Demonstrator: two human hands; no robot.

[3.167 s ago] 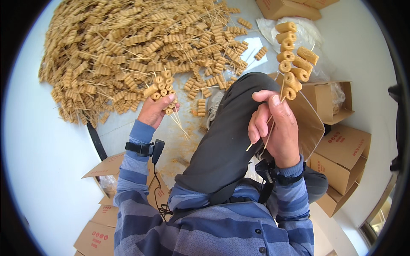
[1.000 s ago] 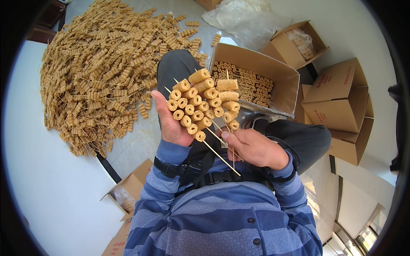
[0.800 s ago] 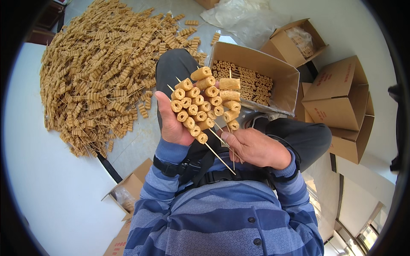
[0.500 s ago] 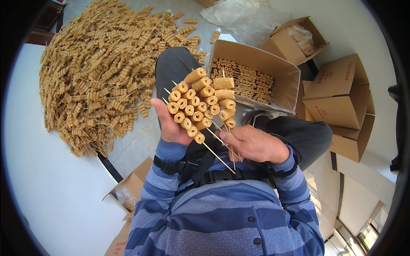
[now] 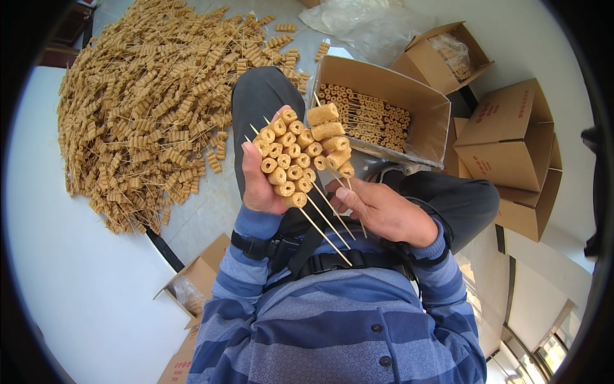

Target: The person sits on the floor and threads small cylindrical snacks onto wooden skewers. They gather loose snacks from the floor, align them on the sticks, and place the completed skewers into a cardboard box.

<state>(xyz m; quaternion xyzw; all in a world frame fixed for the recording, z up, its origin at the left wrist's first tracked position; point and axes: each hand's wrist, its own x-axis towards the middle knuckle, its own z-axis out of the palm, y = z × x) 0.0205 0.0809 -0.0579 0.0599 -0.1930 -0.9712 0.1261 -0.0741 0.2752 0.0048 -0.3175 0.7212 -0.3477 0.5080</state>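
My left hand (image 5: 261, 185) is wrapped round a bundle of skewers (image 5: 288, 153), each threaded with short golden-brown hollow rolls. Their bare sticks slant down toward my waist, and a few pointed tips poke out beyond my left thumb. My right hand (image 5: 387, 208) pinches the lower stick of another skewer (image 5: 327, 130), whose rolls stand at the right side of the bundle with the tip pointing up. Whether that skewer touches the bundle I cannot tell. The fingers of my left hand are mostly hidden behind the rolls.
A large heap of similar skewers (image 5: 147, 115) covers the floor at the left. Beyond my hands an open carton (image 5: 416, 99) holds rows of skewers. More cartons (image 5: 502, 137) stand at the right, one (image 5: 198, 272) at the lower left. Clear plastic sheeting (image 5: 364, 25) lies at the back.
The skewer in my right hand has shifted slightly left and tilted, its tip leaning further left. The bundle in my left hand has turned a little, with its sticks more spread out.
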